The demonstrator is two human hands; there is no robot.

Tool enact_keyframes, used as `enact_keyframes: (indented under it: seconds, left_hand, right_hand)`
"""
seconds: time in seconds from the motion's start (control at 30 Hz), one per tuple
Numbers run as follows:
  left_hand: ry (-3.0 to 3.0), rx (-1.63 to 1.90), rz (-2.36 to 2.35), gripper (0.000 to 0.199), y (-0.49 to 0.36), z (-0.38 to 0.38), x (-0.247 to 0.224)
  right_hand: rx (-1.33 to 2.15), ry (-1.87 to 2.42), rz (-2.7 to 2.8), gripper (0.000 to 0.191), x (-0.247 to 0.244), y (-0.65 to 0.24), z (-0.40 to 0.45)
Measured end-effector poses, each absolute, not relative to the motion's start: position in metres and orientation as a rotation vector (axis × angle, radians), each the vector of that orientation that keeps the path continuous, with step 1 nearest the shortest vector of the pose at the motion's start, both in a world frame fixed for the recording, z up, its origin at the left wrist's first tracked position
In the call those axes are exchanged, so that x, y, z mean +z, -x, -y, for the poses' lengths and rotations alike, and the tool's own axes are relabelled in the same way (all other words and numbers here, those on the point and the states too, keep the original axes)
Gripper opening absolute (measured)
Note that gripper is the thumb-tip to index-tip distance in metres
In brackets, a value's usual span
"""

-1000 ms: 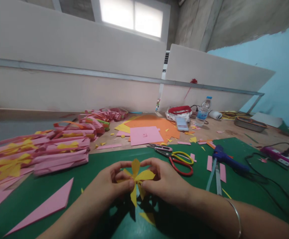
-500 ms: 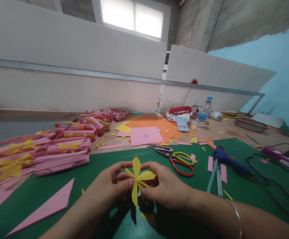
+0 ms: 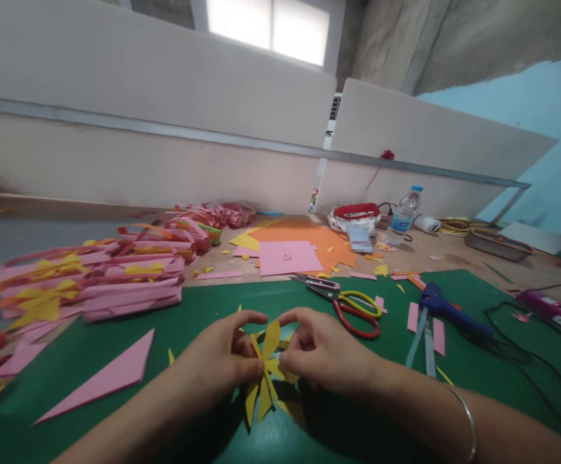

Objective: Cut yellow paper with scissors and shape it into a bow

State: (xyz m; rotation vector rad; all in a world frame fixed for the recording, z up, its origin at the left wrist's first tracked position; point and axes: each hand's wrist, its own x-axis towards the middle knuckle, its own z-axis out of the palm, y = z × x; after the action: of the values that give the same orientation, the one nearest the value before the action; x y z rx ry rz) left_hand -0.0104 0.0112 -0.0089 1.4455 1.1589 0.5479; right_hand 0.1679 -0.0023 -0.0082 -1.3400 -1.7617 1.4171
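Two hands were brought together at the lower centre of the frame, above the green cutting mat (image 3: pixel 174 322). A yellow paper bow (image 3: pixel 267 370) was pinched at its middle between them: the left hand (image 3: pixel 222 357) was closed on it with thumb and fingertips, and the right hand (image 3: pixel 326 351) was closed on it from the opposite side. The grip was placed at the knot, apparently so that the flat looped strips could fan outward freely. The bow was held just above the mat.

The paper was seen to be thin, matte and stiff enough to keep its loops. A pink triangular offcut (image 3: pixel 111 377) lay flat at the lower left. Stacked pink folded pieces with yellow bows (image 3: pixel 91 283) were piled at mid-left. Red-and-yellow-handled scissors (image 3: pixel 351 309) and a blue glue gun (image 3: pixel 447 312) lay right of centre, within reach. Pink and orange sheets (image 3: pixel 300 251) lay beyond on the surface.
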Motion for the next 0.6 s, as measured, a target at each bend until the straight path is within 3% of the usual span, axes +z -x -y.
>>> enact_keyframes:
  seconds: [0.33, 0.47, 0.6]
  left_hand:
    - [-1.968, 0.596, -1.523, 0.055, 0.021, -0.01, -0.005]
    - [-2.222, 0.739, -1.648, 0.037, 0.032, 0.007, 0.008]
    - [-2.654, 0.799, -1.645, 0.028, 0.048, 0.043, -0.009]
  right_hand:
    - [1.054, 1.42, 2.1, 0.048, -0.009, -0.171, 0.006]
    - [1.025, 1.443, 2.14, 0.05, -0.011, -0.171, 0.007]
    - [0.995, 1.419, 2.184, 0.051, -0.012, -0.171, 0.006]
